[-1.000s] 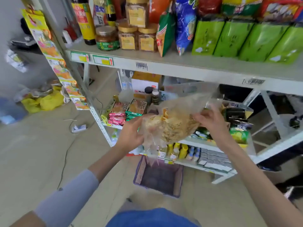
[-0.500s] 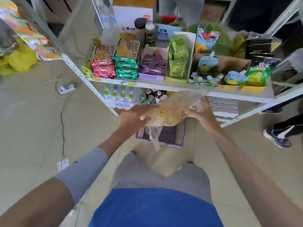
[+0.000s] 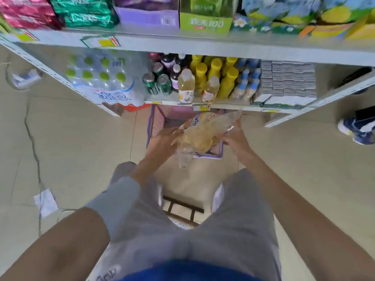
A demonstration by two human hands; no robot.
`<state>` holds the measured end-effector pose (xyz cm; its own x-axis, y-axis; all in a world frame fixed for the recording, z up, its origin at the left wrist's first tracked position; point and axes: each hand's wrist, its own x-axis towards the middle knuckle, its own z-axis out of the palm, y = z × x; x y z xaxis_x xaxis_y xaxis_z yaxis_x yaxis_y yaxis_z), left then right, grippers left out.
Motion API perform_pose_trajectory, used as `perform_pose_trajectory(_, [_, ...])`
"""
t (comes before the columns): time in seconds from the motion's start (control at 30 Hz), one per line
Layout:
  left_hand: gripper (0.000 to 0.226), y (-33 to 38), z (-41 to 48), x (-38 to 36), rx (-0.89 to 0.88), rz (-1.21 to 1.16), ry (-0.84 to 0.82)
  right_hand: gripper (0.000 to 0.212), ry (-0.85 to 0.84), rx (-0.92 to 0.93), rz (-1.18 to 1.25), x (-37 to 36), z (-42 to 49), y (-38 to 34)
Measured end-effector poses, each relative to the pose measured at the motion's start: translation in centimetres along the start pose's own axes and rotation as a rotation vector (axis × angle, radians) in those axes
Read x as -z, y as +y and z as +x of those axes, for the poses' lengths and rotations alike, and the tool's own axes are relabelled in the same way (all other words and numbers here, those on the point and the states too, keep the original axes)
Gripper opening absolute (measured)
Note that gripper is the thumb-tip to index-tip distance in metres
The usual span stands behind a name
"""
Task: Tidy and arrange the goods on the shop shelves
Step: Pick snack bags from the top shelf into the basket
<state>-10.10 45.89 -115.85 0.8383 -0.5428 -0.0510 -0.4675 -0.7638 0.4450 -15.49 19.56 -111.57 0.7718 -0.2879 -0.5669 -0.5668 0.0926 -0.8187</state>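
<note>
Head view: clear snack bag [image 3: 203, 132] has come down from upper-shelf height and is now just over the purple basket [image 3: 156, 120] on the floor [image 3: 81, 149]. Right hand [image 3: 236, 136] pinches one end; left hand [image 3: 164, 138] is on the other, grip unclear. Likely going in the basket, not shelved. Drinks [image 3: 205, 78] crowd the bottom shelf [image 3: 172, 101].

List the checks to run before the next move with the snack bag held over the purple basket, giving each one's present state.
1. The right hand pinches the snack bag: ok.
2. The left hand grips it firmly: cannot tell, blurred.
3. The purple basket lies below the bag: ok.
4. The basket has room inside: cannot tell, the bag hides it.
5. The bag is apart from the yellow bottles: ok.
</note>
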Motion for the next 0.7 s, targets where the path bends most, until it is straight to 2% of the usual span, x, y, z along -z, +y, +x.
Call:
perform_pose_trajectory(0.1, [0.050, -3.2, 1.6, -8.1, -0.060, -0.009, -0.001, 0.052, 0.013, -0.070, -0.017, -0.2, 4.7, 4.9])
perform_pose_trajectory(0.23, [0.058, -6.9, 3.6, -17.6, -0.244, 0.097, -0.012, 0.053, 0.020, -0.051, -0.029, 0.0, 12.2, 12.3])
perform_pose_trajectory(0.33, [0.063, -10.2, 5.2, -23.2, -0.350, 0.111, 0.009, 0.069, 0.025, -0.013, -0.020, 0.0, 17.5, 17.0])
perform_pose_trajectory(0.4, [0.066, -12.3, 6.2, -26.2, -0.356, 0.146, 0.016, 0.076, 0.047, 0.003, -0.017, -0.1, 20.6, 20.1])
perform_pose_trajectory(0.5, [0.064, -14.3, 7.5, -29.5, -0.291, 0.193, -0.057, 0.073, 0.072, 0.046, -0.061, -0.8, 24.5, 23.2])
perform_pose_trajectory(0.63, [0.046, -15.6, 9.9, -34.1, -0.246, 0.115, -0.101, 0.070, 0.095, 0.073, -0.195, -0.3, 30.8, 27.4])
perform_pose_trajectory(0.7, [0.036, -15.7, 10.9, -36.0, -0.274, 0.117, -0.081, 0.077, 0.074, 0.074, -0.264, 0.7, 34.1, 29.9])
